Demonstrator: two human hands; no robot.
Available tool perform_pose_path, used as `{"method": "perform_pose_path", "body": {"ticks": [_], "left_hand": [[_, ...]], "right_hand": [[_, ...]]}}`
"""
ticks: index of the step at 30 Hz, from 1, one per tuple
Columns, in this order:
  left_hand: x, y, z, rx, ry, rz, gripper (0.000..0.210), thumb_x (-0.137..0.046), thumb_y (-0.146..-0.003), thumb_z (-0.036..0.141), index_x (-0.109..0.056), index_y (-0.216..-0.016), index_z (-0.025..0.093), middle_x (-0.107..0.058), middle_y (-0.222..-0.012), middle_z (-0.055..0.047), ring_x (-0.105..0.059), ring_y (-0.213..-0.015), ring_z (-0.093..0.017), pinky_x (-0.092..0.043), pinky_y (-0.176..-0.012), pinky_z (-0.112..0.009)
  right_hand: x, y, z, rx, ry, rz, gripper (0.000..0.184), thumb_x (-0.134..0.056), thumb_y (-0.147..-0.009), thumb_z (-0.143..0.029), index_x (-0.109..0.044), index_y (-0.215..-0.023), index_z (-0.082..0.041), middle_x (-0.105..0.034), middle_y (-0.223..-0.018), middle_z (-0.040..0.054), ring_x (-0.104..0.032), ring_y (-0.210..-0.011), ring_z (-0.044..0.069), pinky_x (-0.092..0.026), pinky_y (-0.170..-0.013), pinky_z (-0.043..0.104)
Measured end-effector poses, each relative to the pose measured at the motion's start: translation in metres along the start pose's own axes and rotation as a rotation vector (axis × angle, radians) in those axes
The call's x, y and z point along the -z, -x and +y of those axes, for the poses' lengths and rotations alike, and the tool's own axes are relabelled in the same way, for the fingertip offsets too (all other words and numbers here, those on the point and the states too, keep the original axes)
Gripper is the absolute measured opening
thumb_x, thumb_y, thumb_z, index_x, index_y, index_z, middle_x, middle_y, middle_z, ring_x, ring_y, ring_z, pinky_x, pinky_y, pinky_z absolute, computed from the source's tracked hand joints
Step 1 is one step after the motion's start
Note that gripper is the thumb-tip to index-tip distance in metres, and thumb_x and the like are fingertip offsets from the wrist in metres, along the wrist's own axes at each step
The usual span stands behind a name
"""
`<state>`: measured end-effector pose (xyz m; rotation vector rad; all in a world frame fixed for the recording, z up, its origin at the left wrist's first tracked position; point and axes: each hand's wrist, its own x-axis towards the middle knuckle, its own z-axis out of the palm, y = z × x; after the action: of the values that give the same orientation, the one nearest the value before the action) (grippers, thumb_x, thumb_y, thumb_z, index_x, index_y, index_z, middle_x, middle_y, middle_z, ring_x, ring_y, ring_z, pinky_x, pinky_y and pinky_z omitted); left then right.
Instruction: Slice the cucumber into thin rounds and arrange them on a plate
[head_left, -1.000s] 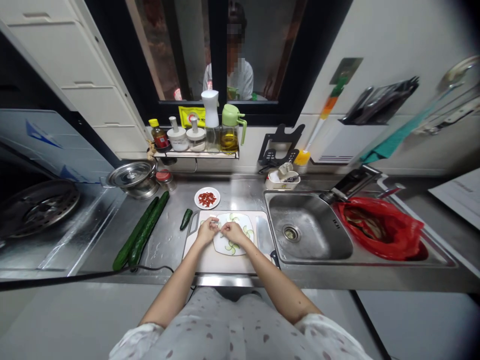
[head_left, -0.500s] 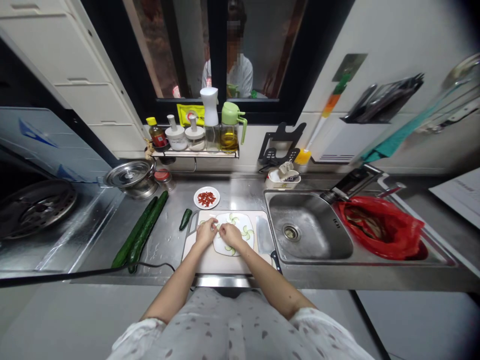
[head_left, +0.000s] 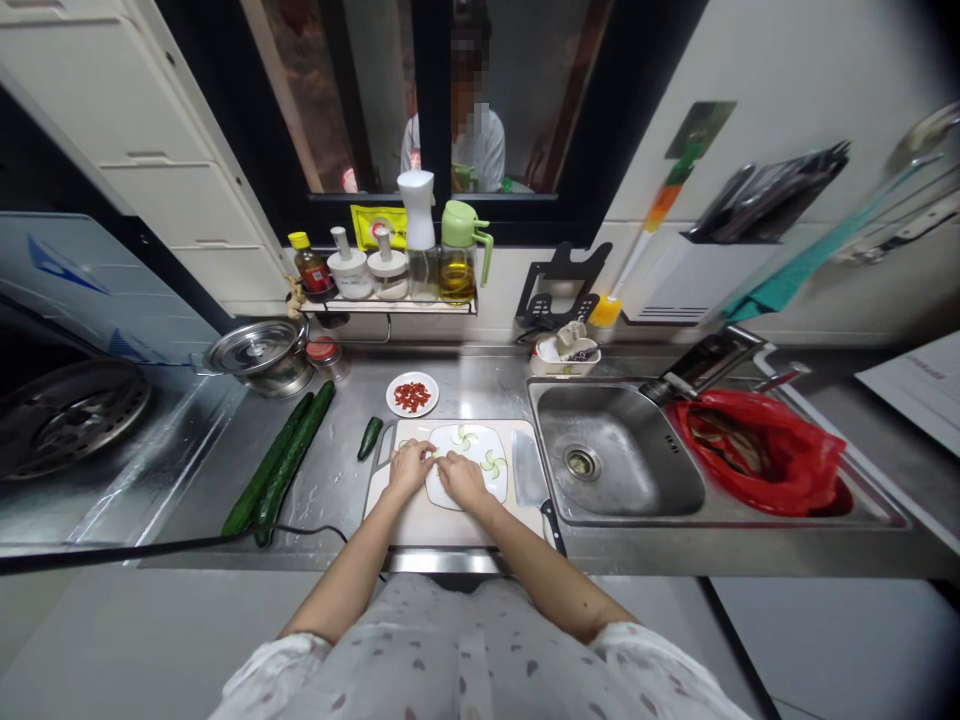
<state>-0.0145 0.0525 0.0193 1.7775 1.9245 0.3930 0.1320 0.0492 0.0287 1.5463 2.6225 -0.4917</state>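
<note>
On the left part of a white squarish plate (head_left: pixel 487 490), my left hand (head_left: pixel 410 468) and my right hand (head_left: pixel 461 478) meet with fingertips close together. Both hands are closed in a pinch. A small pale-green bit of cucumber slice shows at their fingertips, mostly hidden by the fingers. Thin cucumber slices (head_left: pixel 493 463) lie in curved pinwheel groups on the plate, and my right hand covers its lower part. Under the plate is a pale cutting board (head_left: pixel 435 530). A kitchen knife (head_left: pixel 529 470) lies flat on the board's right side, its black handle pointing toward me.
Left of the board lie a cucumber stub (head_left: pixel 370 438) and two long cucumbers (head_left: pixel 296 460). Behind it sits a small plate of chopped red pieces (head_left: pixel 412 395). A sink (head_left: pixel 622 450) is at the right, with a red plastic bag (head_left: pixel 765 450) beyond. Seasonings fill a shelf (head_left: pixel 390 308) above.
My right hand has shifted slightly down and left, now covering the lower slice group that was visible before. My left hand stays at the plate's left edge, its fingers moving only a little.
</note>
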Motion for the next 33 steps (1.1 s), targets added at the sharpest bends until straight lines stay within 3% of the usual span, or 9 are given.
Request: {"method": "perform_pose_path", "body": {"ticks": [9, 33], "left_hand": [[-0.0002, -0.0001, 0.002, 0.002, 0.013, 0.017, 0.024, -0.058, -0.079, 0.024, -0.067, -0.101, 0.025, -0.061, -0.088, -0.005, -0.055, -0.091, -0.021, -0.035, -0.085, -0.033], [-0.0058, -0.0053, 0.0003, 0.028, 0.025, 0.035, 0.023, -0.058, -0.079, 0.023, -0.068, -0.1, 0.027, -0.06, -0.089, -0.004, -0.055, -0.091, -0.02, -0.035, -0.085, -0.033]], "right_hand": [[-0.0004, 0.0049, -0.0046, -0.036, 0.028, -0.03, 0.035, -0.033, -0.094, -0.027, -0.055, -0.12, -0.02, -0.064, -0.102, 0.0111, -0.061, -0.09, 0.019, -0.041, -0.075, 0.029], [-0.0072, -0.0023, -0.0095, -0.094, 0.077, -0.005, 0.036, -0.032, -0.095, -0.032, -0.06, -0.111, -0.017, -0.067, -0.096, 0.0131, -0.065, -0.085, 0.02, -0.04, -0.072, 0.029]]}}
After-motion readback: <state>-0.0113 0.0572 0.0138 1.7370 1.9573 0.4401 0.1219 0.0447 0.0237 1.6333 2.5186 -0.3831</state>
